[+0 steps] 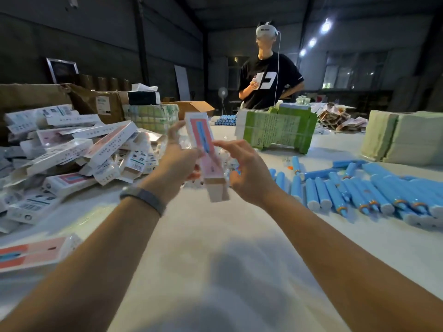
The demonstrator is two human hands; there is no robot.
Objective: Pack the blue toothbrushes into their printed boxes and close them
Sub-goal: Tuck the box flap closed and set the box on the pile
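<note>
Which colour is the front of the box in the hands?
Pink, with a blue toothbrush picture; the box shows in the head view.

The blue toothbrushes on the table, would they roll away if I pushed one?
Probably. The toothbrushes look like round, smooth tubes lying on their sides, so one may roll sideways. Close neighbours would likely stop it soon. They look stiff, not floppy.

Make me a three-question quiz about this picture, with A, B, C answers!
1. Where do the loose blue toothbrushes lie?
A. to the right of the hands
B. inside a brown carton
C. on the floor

2. What colour is the front of the box being held?
A. green
B. pink
C. black

3. What is the left hand doing?
A. resting flat on the table
B. waving
C. holding the box

Answers: 1 A, they are spread over the table on the right. 2 B, its printed face is pink. 3 C, its fingers wrap the box.
</note>
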